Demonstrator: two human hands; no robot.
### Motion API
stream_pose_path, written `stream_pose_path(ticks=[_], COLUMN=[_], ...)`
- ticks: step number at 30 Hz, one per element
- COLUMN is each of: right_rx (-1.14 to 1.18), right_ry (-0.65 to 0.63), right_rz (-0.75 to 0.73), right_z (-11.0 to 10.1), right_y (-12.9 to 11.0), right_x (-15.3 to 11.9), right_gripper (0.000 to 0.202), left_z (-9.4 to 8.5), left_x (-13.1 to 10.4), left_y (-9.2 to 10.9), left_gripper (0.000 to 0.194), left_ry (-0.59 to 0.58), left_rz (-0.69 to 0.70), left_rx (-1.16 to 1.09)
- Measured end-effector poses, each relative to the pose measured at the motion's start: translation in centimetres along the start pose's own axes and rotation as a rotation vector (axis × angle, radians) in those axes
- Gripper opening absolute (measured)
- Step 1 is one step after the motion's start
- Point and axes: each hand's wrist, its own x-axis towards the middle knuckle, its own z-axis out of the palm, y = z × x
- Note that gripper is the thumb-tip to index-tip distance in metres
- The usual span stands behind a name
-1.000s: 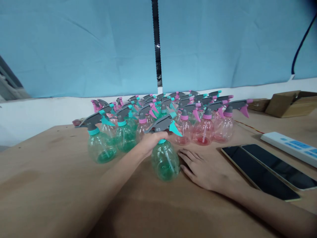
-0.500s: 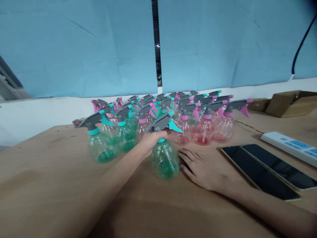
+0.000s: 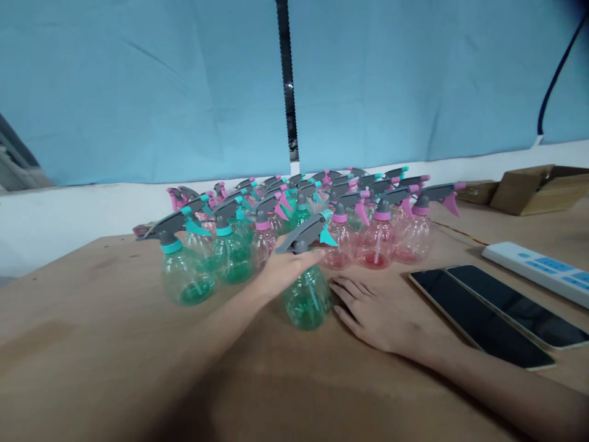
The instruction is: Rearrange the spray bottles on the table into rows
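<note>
My left hand is wrapped round the neck of a green spray bottle, just under its grey head with a turquoise trigger. The bottle stands upright at the front of the group. My right hand lies flat on the wooden table, fingers spread, close to the right side of this bottle. Behind stand several rows of spray bottles, among them a green one at the left end and a pink one to the right.
Two dark phones lie right of my right hand, with a white power strip behind them. An open cardboard box stands at the back right. A blue sheet covers the wall.
My left hand has shifted its hold on the bottle's neck and now covers the turquoise collar. The bottle's head has turned a little. My right hand has stayed in place.
</note>
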Motion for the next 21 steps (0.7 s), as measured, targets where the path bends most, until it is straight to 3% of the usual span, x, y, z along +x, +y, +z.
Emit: stream_pose_path(ticks=[3, 5, 8, 13, 18, 21], right_rx=[-0.004, -0.008, -0.027, -0.025, -0.007, -0.018], right_ry=[-0.006, -0.018, -0.045, -0.054, -0.048, -0.065], right_rz=[0.004, 0.008, 0.021, 0.033, 0.033, 0.028], right_z=[-0.2, -0.4, -0.6, -0.7, -0.8, -0.8], right_y=[-0.1, -0.2, -0.3, -0.4, -0.4, -0.4], right_x=[0.0, 0.1, 0.1, 0.2, 0.2, 0.2], right_gripper=[0.044, 0.045, 0.046, 0.046, 0.045, 0.046], left_z=[0.2, 0.3, 0.4, 0.7, 0.8, 0.8], left_x=[-0.2, -0.6, -1.7, -3.0, -3.0, -3.0], left_y=[-0.2, -1.0, -3.0, -6.6, -7.4, -7.3], left_gripper=[0.025, 0.03, 0.046, 0.072, 0.071, 0.059], left_ry=[-0.019, 0.027, 0.108, 0.115, 0.127, 0.101], left_rz=[0.043, 0.146, 0.28, 0.318, 0.341, 0.371], left_rx=[0.036, 0.065, 0.193, 0.452, 0.52, 0.573])
